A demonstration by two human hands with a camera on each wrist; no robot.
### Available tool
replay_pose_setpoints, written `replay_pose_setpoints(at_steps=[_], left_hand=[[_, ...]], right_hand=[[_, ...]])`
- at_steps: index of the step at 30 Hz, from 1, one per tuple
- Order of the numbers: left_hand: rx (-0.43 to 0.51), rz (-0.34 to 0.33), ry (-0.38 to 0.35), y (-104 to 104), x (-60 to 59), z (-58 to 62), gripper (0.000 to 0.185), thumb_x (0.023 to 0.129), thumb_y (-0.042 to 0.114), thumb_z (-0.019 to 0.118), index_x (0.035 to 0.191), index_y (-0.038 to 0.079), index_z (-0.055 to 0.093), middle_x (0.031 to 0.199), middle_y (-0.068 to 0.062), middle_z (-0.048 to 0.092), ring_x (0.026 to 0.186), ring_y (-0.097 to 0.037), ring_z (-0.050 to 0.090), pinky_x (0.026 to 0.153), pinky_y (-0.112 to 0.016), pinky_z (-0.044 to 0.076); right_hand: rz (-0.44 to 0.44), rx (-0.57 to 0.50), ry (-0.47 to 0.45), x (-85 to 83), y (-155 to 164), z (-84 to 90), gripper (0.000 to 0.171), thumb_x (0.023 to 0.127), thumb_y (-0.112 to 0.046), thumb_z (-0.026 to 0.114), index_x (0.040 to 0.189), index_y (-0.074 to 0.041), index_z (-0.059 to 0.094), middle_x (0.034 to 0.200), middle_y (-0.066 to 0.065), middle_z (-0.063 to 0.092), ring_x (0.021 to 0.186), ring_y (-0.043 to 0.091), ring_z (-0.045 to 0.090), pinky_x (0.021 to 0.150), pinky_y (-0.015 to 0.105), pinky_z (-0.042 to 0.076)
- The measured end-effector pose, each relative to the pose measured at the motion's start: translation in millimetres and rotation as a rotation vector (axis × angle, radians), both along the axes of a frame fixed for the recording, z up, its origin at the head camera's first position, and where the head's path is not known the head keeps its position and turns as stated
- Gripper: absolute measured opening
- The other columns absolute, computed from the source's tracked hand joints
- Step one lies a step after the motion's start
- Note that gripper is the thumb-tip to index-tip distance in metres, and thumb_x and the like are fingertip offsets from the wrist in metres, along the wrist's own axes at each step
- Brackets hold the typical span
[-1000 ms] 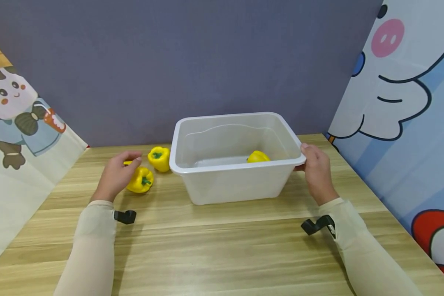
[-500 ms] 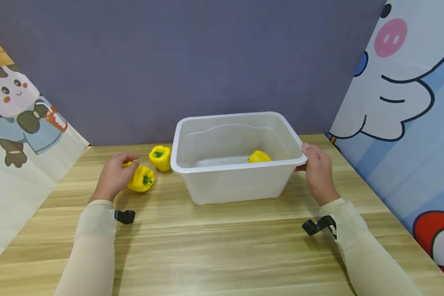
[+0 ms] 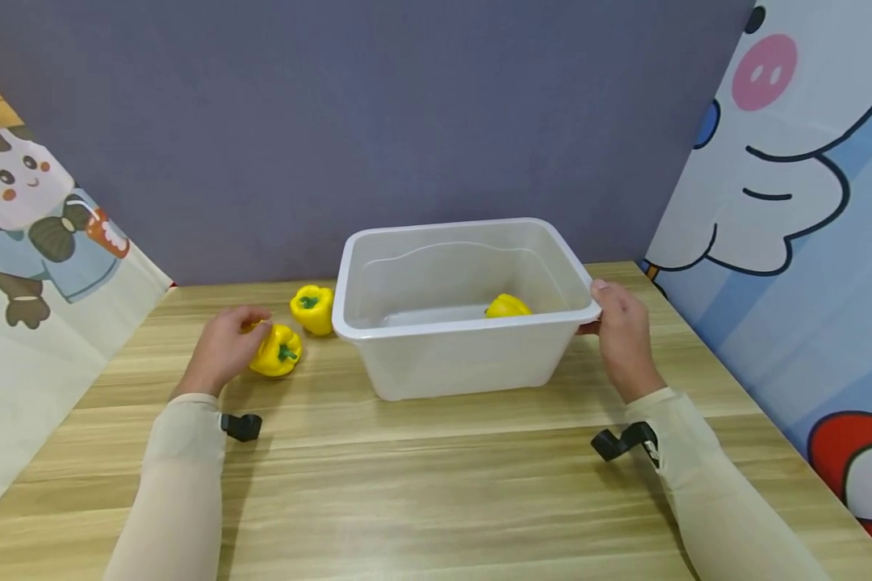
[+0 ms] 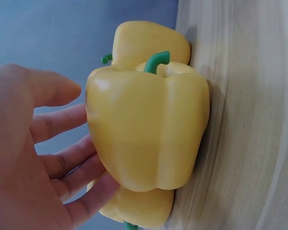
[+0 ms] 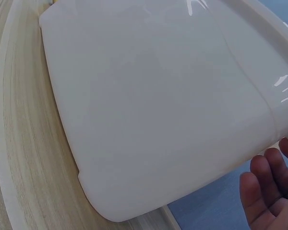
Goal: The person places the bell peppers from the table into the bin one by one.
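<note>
My left hand (image 3: 230, 343) is over a yellow bell pepper (image 3: 279, 355) at the left of the table. In the left wrist view its fingers (image 4: 67, 165) reach along the near pepper (image 4: 144, 132), with the thumb apart from it. Another bell pepper (image 4: 146, 43) shows above that one and a further one (image 4: 141, 208) below, partly hidden. In the head view, one bell pepper (image 3: 312, 311) stands beside the white plastic tub (image 3: 454, 359). My right hand (image 3: 622, 339) grips the tub's right front corner by the rim, thumb on top and fingers underneath.
Inside the tub lies one yellow bell pepper (image 3: 509, 306), half hidden by the front wall. The wooden table (image 3: 421, 484) meets a grey partition (image 3: 407, 121) at the back. Cartoon-printed panels (image 3: 792, 194) flank both sides.
My left hand has shifted slightly left and lower beside the peppers. The right hand, tub and peppers stay practically where they were.
</note>
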State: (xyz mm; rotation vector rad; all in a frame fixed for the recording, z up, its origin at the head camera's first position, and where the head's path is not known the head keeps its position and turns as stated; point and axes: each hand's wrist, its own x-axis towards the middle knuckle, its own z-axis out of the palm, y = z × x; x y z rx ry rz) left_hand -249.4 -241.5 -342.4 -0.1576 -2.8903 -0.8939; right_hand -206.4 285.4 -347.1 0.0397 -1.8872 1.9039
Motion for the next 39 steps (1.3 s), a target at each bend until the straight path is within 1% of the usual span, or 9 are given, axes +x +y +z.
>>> replay_pose_setpoints(at_steps=[4,8,11,16,23,26,31,34,39], left_hand=[[-0.037,-0.018,0.001,-1.6,-0.2,-1.3,0.042,0.104,0.03,0.048,0.129,-0.001,0.062,0.127,-0.026,0.058,0.117,-0.043,0.05,0.099,-0.059,0.04],[-0.049,-0.043,0.01,-0.6,-0.4,-0.2,0.042,0.105,0.029,0.047,0.128,-0.002,0.064,0.127,-0.026,0.061,0.122,-0.044,0.049,0.102,-0.059,0.038],[-0.056,-0.056,-0.003,0.5,-0.2,0.6,0.044,0.105,0.031,0.047,0.129,-0.002,0.064,0.13,-0.026,0.06,0.125,-0.045,0.048,0.104,-0.06,0.037],[-0.091,-0.064,-0.033,0.8,0.8,0.7,0.046,0.104,0.034,0.049,0.131,0.0,0.064,0.133,-0.024,0.059,0.127,-0.045,0.048,0.105,-0.06,0.037],[-0.127,-0.068,-0.056,1.2,0.0,2.7,0.051,0.103,0.04,0.05,0.135,0.002,0.061,0.137,-0.024,0.057,0.129,-0.044,0.047,0.105,-0.06,0.036],[-0.128,-0.074,-0.07,2.5,-0.5,3.3,0.053,0.102,0.041,0.053,0.137,0.002,0.06,0.138,-0.025,0.056,0.129,-0.044,0.047,0.105,-0.061,0.036],[-0.132,-0.093,-0.096,5.4,-2.0,3.6,0.058,0.099,0.043,0.059,0.14,0.001,0.056,0.139,-0.025,0.054,0.129,-0.044,0.046,0.106,-0.062,0.035],[-0.134,-0.092,-0.098,6.1,-2.5,4.2,0.06,0.098,0.043,0.061,0.141,0.001,0.055,0.14,-0.025,0.053,0.129,-0.044,0.046,0.106,-0.062,0.035],[-0.139,-0.069,-0.117,5.9,-0.5,6.9,0.064,0.097,0.045,0.062,0.142,0.0,0.053,0.141,-0.026,0.052,0.13,-0.045,0.045,0.106,-0.062,0.035]], right_hand=[[-0.013,0.006,0.003,0.4,-2.1,-1.1,0.032,0.105,-0.029,0.052,0.098,-0.002,0.066,0.094,0.006,0.064,0.073,0.015,0.064,0.061,0.026,0.056],[-0.023,0.009,0.0,0.3,-1.9,-0.8,0.031,0.105,-0.031,0.052,0.098,-0.004,0.067,0.093,0.005,0.064,0.073,0.014,0.064,0.062,0.026,0.056],[-0.022,0.001,-0.003,0.6,-0.3,-0.4,0.031,0.105,-0.031,0.053,0.097,-0.005,0.067,0.094,0.005,0.064,0.074,0.014,0.064,0.061,0.025,0.057],[0.01,-0.027,-0.019,2.8,1.1,-1.1,0.03,0.105,-0.031,0.053,0.098,-0.005,0.067,0.094,0.005,0.063,0.074,0.013,0.064,0.062,0.025,0.056],[0.032,0.012,-0.024,1.7,0.5,1.5,0.038,0.106,-0.037,0.05,0.105,-0.002,0.066,0.099,0.006,0.063,0.078,0.014,0.065,0.064,0.025,0.057],[0.051,0.002,-0.029,0.8,1.0,2.1,0.041,0.107,-0.037,0.048,0.109,-0.001,0.067,0.099,0.005,0.065,0.079,0.014,0.066,0.063,0.027,0.057],[0.105,-0.041,-0.033,0.8,2.3,2.8,0.045,0.108,-0.038,0.044,0.113,0.001,0.066,0.098,0.005,0.068,0.078,0.013,0.067,0.063,0.027,0.057],[0.131,-0.025,-0.036,0.9,2.0,3.0,0.045,0.108,-0.039,0.043,0.117,0.0,0.063,0.101,0.005,0.066,0.082,0.013,0.066,0.063,0.026,0.056],[0.151,0.056,-0.08,1.7,0.8,3.9,0.047,0.107,-0.04,0.039,0.125,-0.002,0.058,0.108,0.005,0.062,0.09,0.014,0.062,0.067,0.026,0.055]])
